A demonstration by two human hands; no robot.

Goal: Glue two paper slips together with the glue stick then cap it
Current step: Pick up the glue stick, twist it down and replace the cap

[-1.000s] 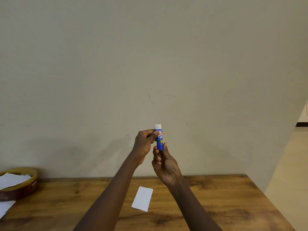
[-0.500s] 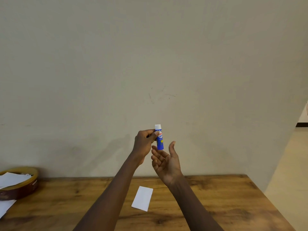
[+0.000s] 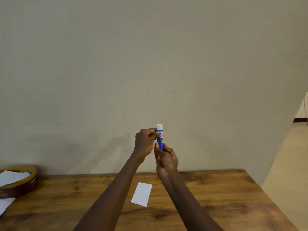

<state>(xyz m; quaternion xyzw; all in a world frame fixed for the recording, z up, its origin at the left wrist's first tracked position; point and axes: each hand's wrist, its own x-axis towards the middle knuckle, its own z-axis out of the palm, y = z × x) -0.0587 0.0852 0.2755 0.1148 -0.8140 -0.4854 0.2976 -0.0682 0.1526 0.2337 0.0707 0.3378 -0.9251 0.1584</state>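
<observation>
My left hand [image 3: 144,142] and right hand [image 3: 166,158] both pinch the upright glue stick [image 3: 160,137] well above the paper slip [image 3: 141,194].

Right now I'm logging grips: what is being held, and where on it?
The glue stick: left hand pinches its upper body, right hand grips its bottom end.

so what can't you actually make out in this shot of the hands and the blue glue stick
Head view only:
- Blue glue stick: label partly covered by the left hand; base hidden in the right hand.
- White end: too small to tell cap from bare glue.
- White paper slip on the wooden table: one or two stacked, unclear.
- Round brown container: cut off by the left edge.
</observation>
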